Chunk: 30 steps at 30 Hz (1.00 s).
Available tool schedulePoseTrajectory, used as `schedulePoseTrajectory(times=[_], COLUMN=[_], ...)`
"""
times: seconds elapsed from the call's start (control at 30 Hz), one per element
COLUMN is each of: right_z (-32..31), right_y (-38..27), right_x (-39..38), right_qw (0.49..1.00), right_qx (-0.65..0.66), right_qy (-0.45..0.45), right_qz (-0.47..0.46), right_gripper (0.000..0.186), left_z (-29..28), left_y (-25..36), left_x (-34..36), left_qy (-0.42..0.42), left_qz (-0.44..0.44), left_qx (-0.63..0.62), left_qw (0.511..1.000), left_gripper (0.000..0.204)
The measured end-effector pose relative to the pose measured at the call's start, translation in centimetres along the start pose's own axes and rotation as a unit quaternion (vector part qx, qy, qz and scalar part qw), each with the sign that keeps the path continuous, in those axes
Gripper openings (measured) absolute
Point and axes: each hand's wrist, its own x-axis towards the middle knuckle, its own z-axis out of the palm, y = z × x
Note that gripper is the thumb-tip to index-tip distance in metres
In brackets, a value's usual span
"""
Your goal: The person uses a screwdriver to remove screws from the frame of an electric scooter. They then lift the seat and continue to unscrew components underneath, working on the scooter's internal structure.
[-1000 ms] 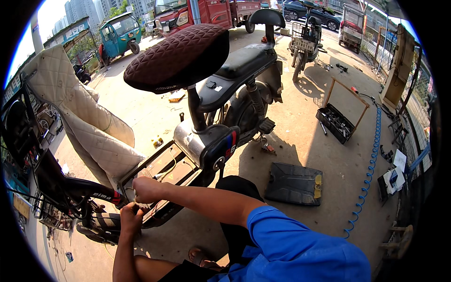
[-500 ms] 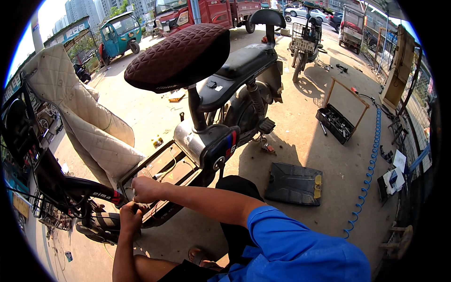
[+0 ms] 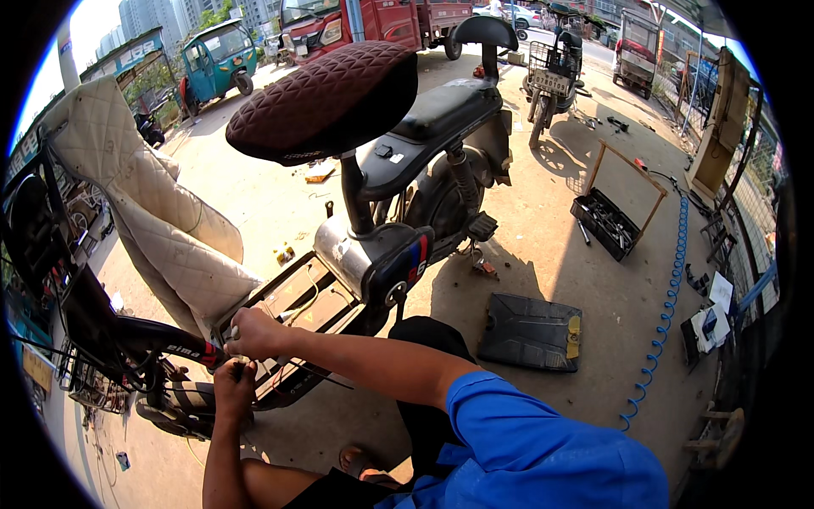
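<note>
An electric scooter (image 3: 394,263) stands in front of me, with its floor compartment (image 3: 343,316) uncovered. Inside lie brownish batteries (image 3: 307,293) and a pale cable (image 3: 312,299). At the compartment's front end, my right hand (image 3: 257,333) is closed, and something small and pale shows at its fingertips. Just below it, my left hand (image 3: 234,387) is also closed, fingers bent inward. What either one grips is too small and hidden to name. A thin dark wire (image 3: 326,377) sticks out from the compartment's near side, beyond my right forearm.
A black plastic cover (image 3: 530,332) lies on the ground to the right. Farther off are an open toolbox (image 3: 606,222) with a wooden handle and a coiled blue hose (image 3: 670,297). A quilted cream cover (image 3: 161,220) hangs at the left, near the front wheel (image 3: 182,407).
My right hand has shifted slightly left and up, and my left hand has risen a little. The thin dark wire now shows past the compartment's near side.
</note>
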Motion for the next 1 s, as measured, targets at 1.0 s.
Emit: schedulePoseTrajectory(times=[1.0], right_z=[3.1], right_y=[-0.5], right_x=[5.3], right_qw=[0.943], right_qx=[0.288], right_qy=[0.168], right_qz=[-0.018], right_gripper=[0.032], left_z=[0.2], left_y=[1.4], left_x=[1.1], left_qy=[0.011], left_qz=[0.024], left_qx=[-0.071], left_qw=[0.997], left_gripper=[0.029])
